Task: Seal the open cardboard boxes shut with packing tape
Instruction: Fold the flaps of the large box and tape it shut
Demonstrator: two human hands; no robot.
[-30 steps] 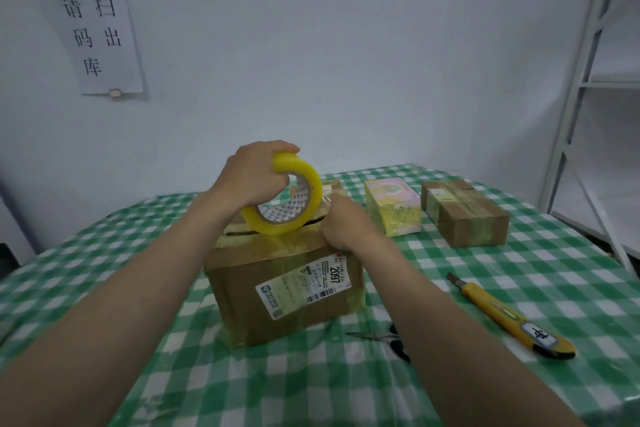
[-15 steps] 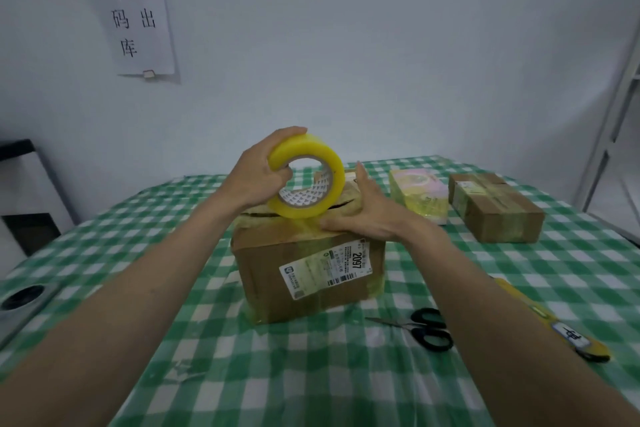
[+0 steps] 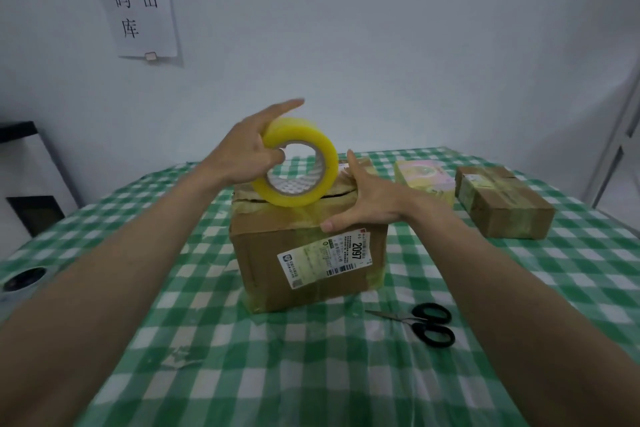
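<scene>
My left hand [image 3: 247, 152] holds the tape roll [image 3: 298, 163] upright over the box [image 3: 308, 246], thumb hooked into the core, fingers straight along the far side. A strip of tape runs from the roll down onto the box top's front edge. My right hand [image 3: 367, 201] is flat and spread, pressing that tape on the box top, thumb at the front edge. The box sits mid-counter [image 3: 242, 357] on green check cloth, label [image 3: 325, 258] facing me, top seam showing a dark gap. Scissors [image 3: 426, 322] lie right of the box. Behind right: a pink-yellow pack [image 3: 424, 175] and a taped box [image 3: 502, 206].
</scene>
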